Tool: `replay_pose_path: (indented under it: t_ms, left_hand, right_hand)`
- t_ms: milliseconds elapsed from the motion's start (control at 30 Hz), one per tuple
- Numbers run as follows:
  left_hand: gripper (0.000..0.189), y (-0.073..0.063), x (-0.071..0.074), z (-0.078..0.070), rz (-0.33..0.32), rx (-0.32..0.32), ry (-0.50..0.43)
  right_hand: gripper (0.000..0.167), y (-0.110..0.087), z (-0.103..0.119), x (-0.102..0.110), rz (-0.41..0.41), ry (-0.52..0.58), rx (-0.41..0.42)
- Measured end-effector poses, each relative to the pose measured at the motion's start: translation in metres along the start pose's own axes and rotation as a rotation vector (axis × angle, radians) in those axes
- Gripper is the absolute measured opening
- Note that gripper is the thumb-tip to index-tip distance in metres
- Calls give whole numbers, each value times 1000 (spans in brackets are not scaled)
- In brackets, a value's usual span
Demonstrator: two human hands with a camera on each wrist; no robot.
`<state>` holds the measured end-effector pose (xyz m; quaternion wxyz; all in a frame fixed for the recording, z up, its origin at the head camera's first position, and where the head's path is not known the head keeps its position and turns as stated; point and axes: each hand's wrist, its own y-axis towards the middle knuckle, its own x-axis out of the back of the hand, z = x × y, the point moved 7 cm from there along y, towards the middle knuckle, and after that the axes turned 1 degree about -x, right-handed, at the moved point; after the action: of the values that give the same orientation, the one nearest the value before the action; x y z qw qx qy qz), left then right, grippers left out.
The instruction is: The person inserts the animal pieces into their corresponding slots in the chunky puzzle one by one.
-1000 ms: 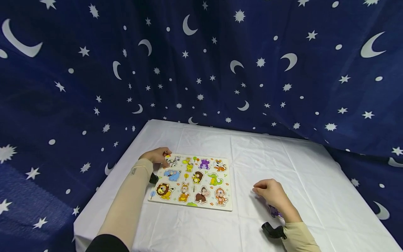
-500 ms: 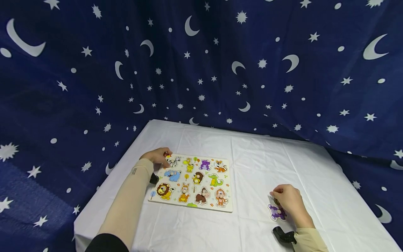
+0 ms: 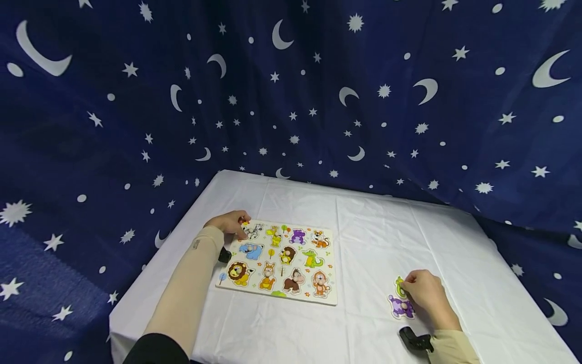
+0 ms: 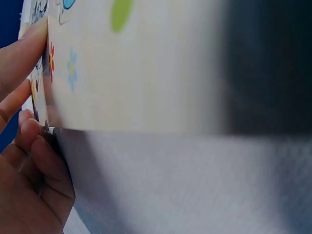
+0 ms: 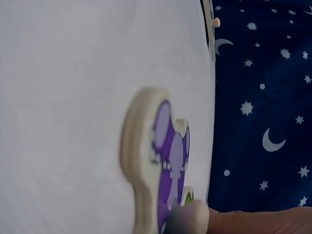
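Observation:
A wooden animal puzzle board [image 3: 278,297] lies flat on the table, left of centre. My left hand [image 3: 229,223] holds its far left corner, thumb on the upper face and other fingers curled against the edge, as the left wrist view shows. To the right of the board, my right hand [image 3: 426,292] pinches at a green puzzle piece [image 3: 399,286], partly covered by the fingertips. Right below it on the cloth lies a purple puzzle piece [image 3: 395,307] with a wooden knob; its thick pale edge looms large in the right wrist view, where the hand is mostly out of frame.
White cloth covers the table [image 3: 364,222]. A dark blue curtain [image 3: 318,101] with moons and stars hangs behind and at the sides. Each wrist carries a black camera mount [image 3: 415,339].
My right hand has moved right and slightly nearer, from beside the board to the green piece. This uncovers the purple piece. The left hand stays at the board's corner.

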<state>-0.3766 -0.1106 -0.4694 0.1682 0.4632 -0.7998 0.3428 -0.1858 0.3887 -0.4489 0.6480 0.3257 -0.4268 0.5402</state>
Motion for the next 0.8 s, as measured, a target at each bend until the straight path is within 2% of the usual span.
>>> replay_pose_path:
  t_ms: [133, 333, 500, 800]
  left_hand:
    - [62, 0, 0, 1, 1, -1, 4]
    - [60, 3, 0, 3, 2, -3, 4]
    - [59, 3, 1, 3, 4, 11, -1]
    - [59, 3, 1, 3, 16, 17, -6]
  right_hand:
    - [20, 0, -2, -3, 42, 4, -21]
    - [22, 0, -2, -4, 56, 2, -10]
    - [22, 0, -1, -5, 45, 2, 16]
    - [23, 0, -2, -3, 16, 17, -13]
